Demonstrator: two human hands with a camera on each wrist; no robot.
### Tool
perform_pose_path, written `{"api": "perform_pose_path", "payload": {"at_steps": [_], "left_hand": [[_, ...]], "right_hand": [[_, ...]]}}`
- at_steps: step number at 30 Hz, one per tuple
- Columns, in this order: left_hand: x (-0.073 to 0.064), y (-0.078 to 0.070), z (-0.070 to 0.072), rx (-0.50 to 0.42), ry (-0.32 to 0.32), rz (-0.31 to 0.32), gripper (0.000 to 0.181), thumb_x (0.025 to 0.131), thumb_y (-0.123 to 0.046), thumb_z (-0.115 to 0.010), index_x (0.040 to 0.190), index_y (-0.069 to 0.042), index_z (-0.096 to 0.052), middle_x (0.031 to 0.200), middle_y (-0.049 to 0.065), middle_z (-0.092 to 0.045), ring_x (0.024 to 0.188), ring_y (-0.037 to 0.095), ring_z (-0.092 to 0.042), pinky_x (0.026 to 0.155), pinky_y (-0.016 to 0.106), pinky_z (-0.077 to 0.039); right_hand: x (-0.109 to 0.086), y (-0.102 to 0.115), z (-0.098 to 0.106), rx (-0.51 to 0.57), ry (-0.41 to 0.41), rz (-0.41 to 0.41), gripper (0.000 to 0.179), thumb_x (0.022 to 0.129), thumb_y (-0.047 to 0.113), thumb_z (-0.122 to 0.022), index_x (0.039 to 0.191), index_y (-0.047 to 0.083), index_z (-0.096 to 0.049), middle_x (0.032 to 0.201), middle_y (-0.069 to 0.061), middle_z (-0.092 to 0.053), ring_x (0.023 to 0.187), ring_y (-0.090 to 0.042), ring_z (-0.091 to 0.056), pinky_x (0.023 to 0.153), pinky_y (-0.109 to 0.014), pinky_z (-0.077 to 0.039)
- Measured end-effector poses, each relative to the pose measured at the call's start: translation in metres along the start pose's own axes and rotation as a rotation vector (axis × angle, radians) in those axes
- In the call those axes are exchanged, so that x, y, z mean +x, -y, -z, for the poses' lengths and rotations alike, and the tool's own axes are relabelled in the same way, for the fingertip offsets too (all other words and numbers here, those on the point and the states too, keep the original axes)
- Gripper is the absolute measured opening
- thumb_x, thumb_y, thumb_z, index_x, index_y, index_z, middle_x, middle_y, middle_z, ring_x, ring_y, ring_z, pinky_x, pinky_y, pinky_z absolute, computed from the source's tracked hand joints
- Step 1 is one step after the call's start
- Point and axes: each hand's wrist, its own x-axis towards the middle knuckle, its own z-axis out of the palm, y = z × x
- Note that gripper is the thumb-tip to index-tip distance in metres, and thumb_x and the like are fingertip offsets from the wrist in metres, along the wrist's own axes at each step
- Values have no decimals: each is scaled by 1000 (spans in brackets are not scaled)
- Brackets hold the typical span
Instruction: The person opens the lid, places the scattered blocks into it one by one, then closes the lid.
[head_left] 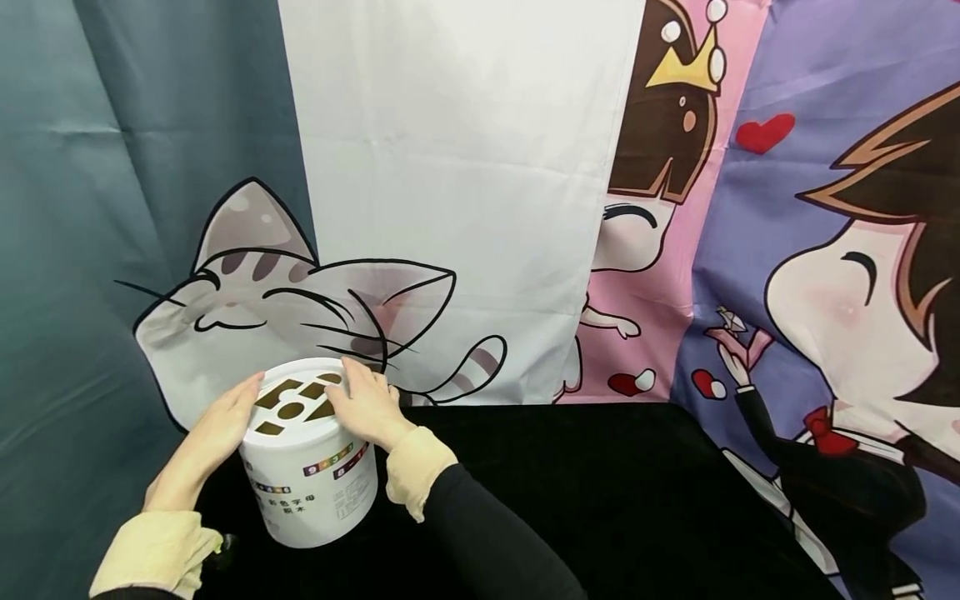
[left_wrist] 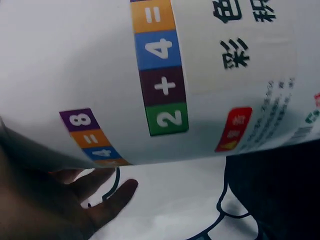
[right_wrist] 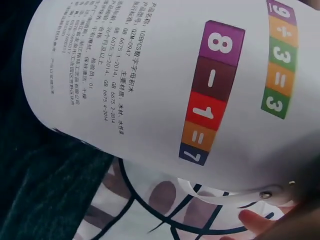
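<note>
A white round bucket (head_left: 306, 492) has a lid (head_left: 303, 414) with cut-out shapes and coloured number strips on its side. My left hand (head_left: 213, 437) rests against the bucket's left side at the lid rim. In the left wrist view its fingers (left_wrist: 127, 192) extend past the bucket, apart from one another. My right hand (head_left: 371, 404) holds the lid's right edge, thumb on top and the other fingers over the rim. One fingertip (right_wrist: 252, 220) shows beside the bucket's white handle (right_wrist: 225, 199) in the right wrist view. The palms' contact is partly hidden.
The black cloth-covered table (head_left: 600, 492) stretches to the right of the bucket. Behind it hangs a curtain (head_left: 465, 167) with a cartoon cat, and cartoon figures are printed on the cloth at the right. A small dark object (head_left: 225, 546) lies near the left cuff.
</note>
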Motion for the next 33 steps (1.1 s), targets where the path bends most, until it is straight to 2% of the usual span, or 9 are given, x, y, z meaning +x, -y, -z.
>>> {"api": "perform_pose_path", "payload": {"at_steps": [5,11,15,18,21,24,27,30,33], "left_hand": [[-1,9,-4,-139,-5,-26,70,107,-42,-5,151,11,-7,152,38,-6,139,54,-4,108,66,-7],[-17,39,-15,-218,-74,-21,68,105,-38,3,151,11,-8,147,42,-18,128,55,-29,78,21,-48],[-27,59,-25,-242,-109,-64,68,106,-31,3,143,22,-19,136,49,-29,110,10,-56,70,15,-48],[-31,69,-30,-251,-91,-69,67,106,-27,4,139,27,-19,129,51,-33,94,-18,-44,70,17,-49],[-36,74,-34,-260,-61,-36,68,106,-29,4,141,26,-15,129,51,-33,90,-20,-41,70,18,-49],[-40,80,-37,-242,-62,20,71,106,-33,3,141,25,-17,130,47,-35,92,-17,-43,71,19,-50],[-44,84,-40,-214,-53,102,75,105,-39,3,143,23,-16,136,44,-32,110,13,-56,77,27,-53],[-46,84,-43,-195,-39,164,74,105,-41,2,146,20,-13,143,43,-24,125,47,-39,79,23,-50],[-47,83,-45,-195,-45,196,73,105,-41,1,147,17,-12,145,42,-21,128,54,-30,80,24,-50]], "right_hand": [[-11,-18,1,168,-52,-9,57,102,45,-34,153,20,-33,153,-1,-35,139,-21,-30,111,-41,-27],[-26,-37,-7,282,-137,-80,58,105,48,-27,152,15,-35,149,-7,-41,136,-20,-37,109,-39,-31],[-30,-47,-10,340,-180,-122,56,106,44,-25,146,11,-45,146,-4,-47,134,-20,-41,109,-38,-32],[-32,-52,-13,336,-181,-142,53,106,42,-28,142,11,-51,142,-3,-52,132,-20,-44,108,-36,-33],[-36,-55,-21,314,-164,-144,50,105,40,-31,139,11,-54,138,-3,-55,130,-20,-47,107,-36,-35],[-41,-54,-32,303,-148,-144,45,105,39,-32,133,15,-59,128,0,-61,121,-17,-53,101,-36,-40],[-46,-51,-44,334,-134,-161,41,106,41,-31,126,22,-61,114,6,-64,109,-14,-58,93,-37,-45],[-51,-49,-53,376,-129,-184,42,106,43,-29,128,26,-59,113,8,-64,106,-14,-59,91,-38,-46],[-54,-48,-58,407,-134,-210,48,106,46,-27,139,24,-53,128,6,-60,118,-15,-55,98,-38,-43]]}}
